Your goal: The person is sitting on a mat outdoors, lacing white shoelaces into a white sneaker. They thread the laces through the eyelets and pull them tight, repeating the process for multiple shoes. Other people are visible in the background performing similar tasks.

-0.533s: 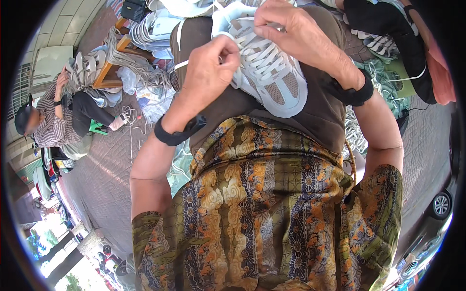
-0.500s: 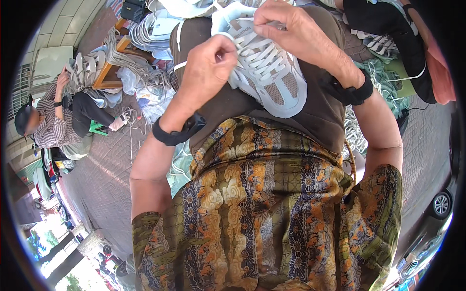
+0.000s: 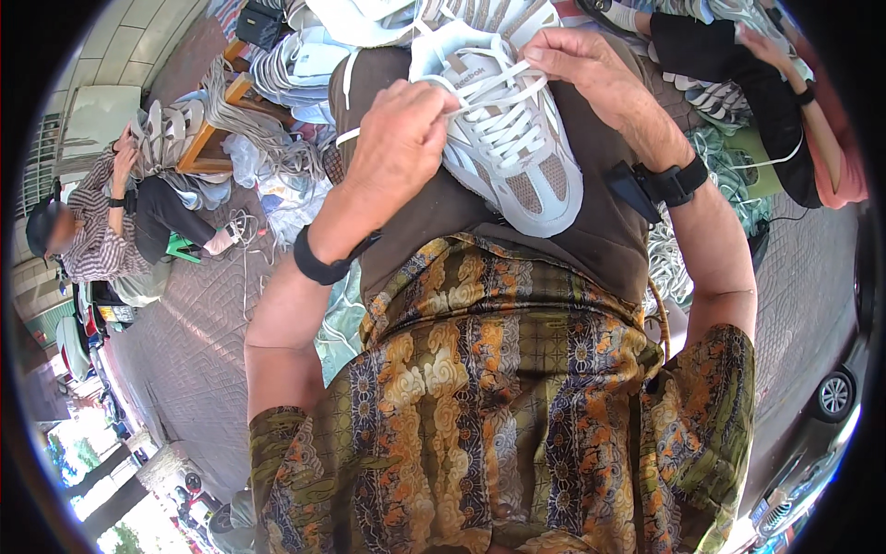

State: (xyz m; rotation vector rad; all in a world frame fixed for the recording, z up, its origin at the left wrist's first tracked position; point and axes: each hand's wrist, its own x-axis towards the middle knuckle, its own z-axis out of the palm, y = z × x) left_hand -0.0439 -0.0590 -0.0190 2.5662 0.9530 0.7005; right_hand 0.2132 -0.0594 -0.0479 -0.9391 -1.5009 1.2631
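Note:
A pale grey sneaker with beige mesh lies on my lap, its toe toward me. White lace is threaded through its eyelets, and strands of it cross in front of the tongue. On the shoe's left side my left hand is closed, a strand pinched in its fingers. Thumb and forefinger of my right hand grip another strand at the right of the collar. Between the two hands the lace is drawn across the shoe. A loose lace end trails left of my left hand.
Stacked shoe uppers lie beyond my knees, beside a wooden stool. A person in a checked shirt sits at the left; another person's arm shows at the right. White laces are heaped by my right knee. A car wheel shows at the right.
My right hand has moved right and slightly down, drawing a lace strand across the tongue. My left hand has turned, its back now facing up. The neighbour's arm at the right has shifted.

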